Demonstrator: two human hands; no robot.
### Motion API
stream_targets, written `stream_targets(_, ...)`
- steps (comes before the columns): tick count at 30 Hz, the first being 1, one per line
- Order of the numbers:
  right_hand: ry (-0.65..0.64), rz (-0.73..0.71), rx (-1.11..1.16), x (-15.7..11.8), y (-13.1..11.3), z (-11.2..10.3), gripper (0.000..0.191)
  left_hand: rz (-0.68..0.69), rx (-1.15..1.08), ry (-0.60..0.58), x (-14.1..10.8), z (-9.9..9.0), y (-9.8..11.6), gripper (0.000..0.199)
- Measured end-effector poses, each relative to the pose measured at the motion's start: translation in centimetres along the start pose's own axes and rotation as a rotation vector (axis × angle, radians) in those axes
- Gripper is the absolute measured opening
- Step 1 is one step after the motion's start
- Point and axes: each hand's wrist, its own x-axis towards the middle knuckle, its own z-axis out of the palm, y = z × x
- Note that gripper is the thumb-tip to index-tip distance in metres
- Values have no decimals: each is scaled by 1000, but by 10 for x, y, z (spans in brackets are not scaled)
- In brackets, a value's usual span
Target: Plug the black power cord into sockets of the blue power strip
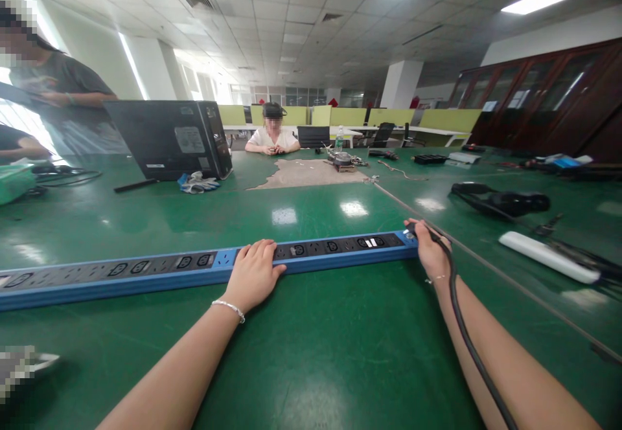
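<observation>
long blue pwr strip (330,261) lies across the surface (340,339), a bit aslant: right end nearer the far edge, left end cut off by the view. left hand (257,265) is laid over it, well apart from the right end, fingers curled across the top & thumb by the near side, so it's holding the strip. right hand (431,248) pinches a black cable (454,287) at the strip's right end, fingers drawn in narrow; can't tell if they touch the strip too. cable runs back along the right forearm.

black pc case (170,138) stands toward the far edge, left part, w/ blue-white gloves (199,182) just beside its base. right of that, a bare brownish patch (311,176) in the surface. seated person (272,140) at the far edge. toward the right edge: white bar (549,258), & a dark device (500,200) farther back.
</observation>
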Motion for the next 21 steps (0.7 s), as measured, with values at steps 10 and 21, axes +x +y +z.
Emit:
stream_targets(10, -162, -2, -184, -5, -17, 11, 43, 19, 7, 0, 0, -2, 0, 42)
stream_targets(21, -108, -35, -177, -7, -18, 14, 41, 10, 5, 5, 0, -2, 1, 41)
